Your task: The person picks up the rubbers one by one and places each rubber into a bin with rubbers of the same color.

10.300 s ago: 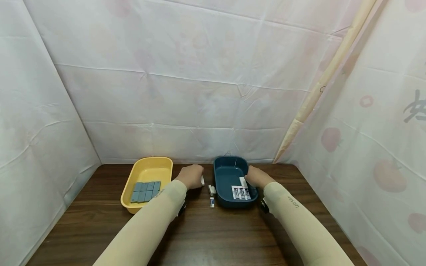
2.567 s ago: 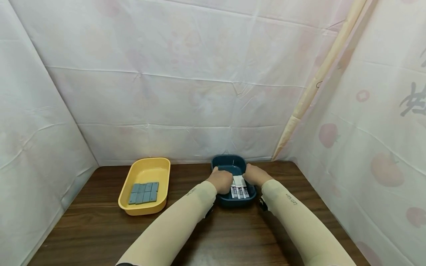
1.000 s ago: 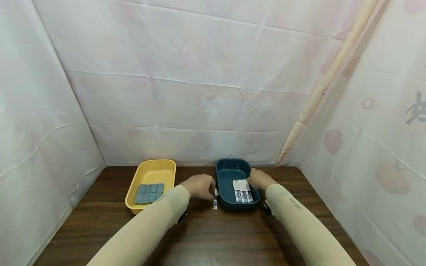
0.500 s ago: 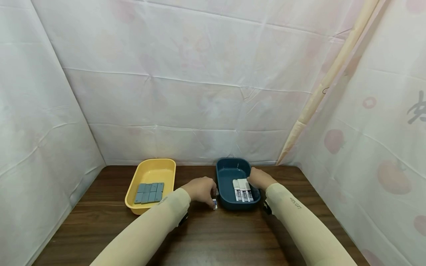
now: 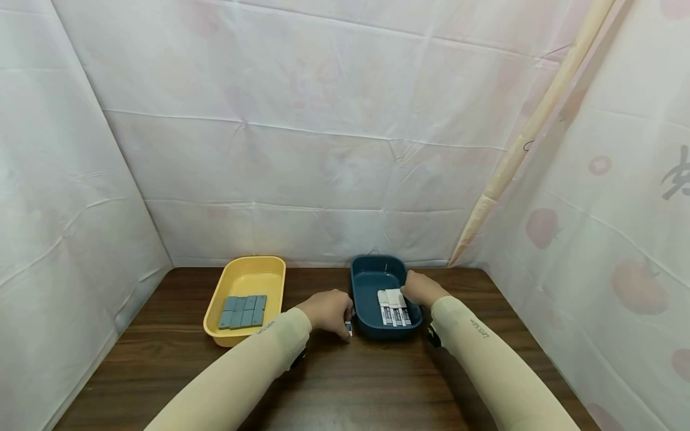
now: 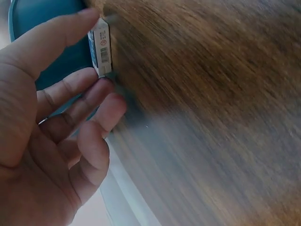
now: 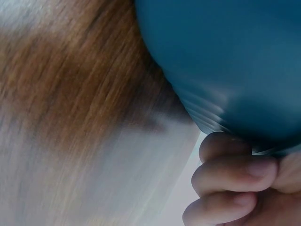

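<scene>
My left hand point(image 5: 330, 311) is beside the blue tray's near left side, thumb and fingertips at opposite ends of a small white eraser point(image 6: 102, 49) in a printed sleeve. Only a sliver of this eraser point(image 5: 348, 328) shows in the head view. With curled fingers, my right hand point(image 5: 423, 289) grips the right rim of the dark blue tray point(image 5: 372, 261); in the right wrist view, the fingers point(image 7: 235, 174) fold at the tray's edge. Inside that tray, several white erasers point(image 5: 395, 315) with dark striped sleeves lie side by side in rows, partly hidden by the right hand.
A yellow tray point(image 5: 253, 263) stands to the left, holding two rows of grey rectangular blocks point(image 5: 242, 311). Both trays sit near the back of a brown wooden table point(image 5: 356, 383). White printed sheets point(image 5: 302, 149) rise behind and on both sides.
Over the last second my left hand has moved slightly toward me, from above the eraser to around its ends. Compared with earlier, more erasers lie in the blue tray. My right hand stays on the rim.
</scene>
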`<action>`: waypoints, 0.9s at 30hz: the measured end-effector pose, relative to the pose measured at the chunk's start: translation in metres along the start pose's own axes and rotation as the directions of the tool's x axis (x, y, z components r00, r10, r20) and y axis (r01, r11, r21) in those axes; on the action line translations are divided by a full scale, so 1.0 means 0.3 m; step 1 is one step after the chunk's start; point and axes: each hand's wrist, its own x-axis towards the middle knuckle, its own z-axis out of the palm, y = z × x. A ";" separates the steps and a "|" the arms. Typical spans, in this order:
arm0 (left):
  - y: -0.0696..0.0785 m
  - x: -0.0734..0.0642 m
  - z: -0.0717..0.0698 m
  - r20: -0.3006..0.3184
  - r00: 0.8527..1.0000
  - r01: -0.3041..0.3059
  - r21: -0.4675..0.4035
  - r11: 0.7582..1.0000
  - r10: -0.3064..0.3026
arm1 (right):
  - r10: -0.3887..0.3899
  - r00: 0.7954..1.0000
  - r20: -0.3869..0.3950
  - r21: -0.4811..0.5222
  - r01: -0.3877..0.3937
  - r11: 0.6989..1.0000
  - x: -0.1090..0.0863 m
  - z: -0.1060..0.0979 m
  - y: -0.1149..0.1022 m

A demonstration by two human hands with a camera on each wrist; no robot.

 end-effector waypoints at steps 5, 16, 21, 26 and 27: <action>0.006 0.003 -0.003 0.005 1.000 -0.010 -0.016 1.000 0.010 | 0.000 1.000 -0.005 -0.002 0.000 1.000 0.000 -0.003 0.004; -0.018 0.000 -0.100 -0.162 0.986 0.035 0.013 0.999 -0.032 | 0.006 1.000 -0.006 -0.019 -0.006 1.000 0.015 0.000 -0.003; 0.014 0.006 -0.141 -0.304 0.951 0.057 0.022 0.998 -0.048 | 0.011 1.000 0.001 -0.017 -0.011 1.000 0.018 0.006 0.002; 0.073 0.038 -0.130 -0.348 0.938 0.030 0.030 0.999 -0.017 | 0.011 1.000 -0.002 -0.017 -0.011 1.000 0.022 0.006 0.004; 0.086 0.047 -0.122 -0.340 0.940 0.023 0.032 0.999 -0.010 | 0.009 1.000 -0.003 -0.017 -0.009 1.000 0.023 0.006 0.004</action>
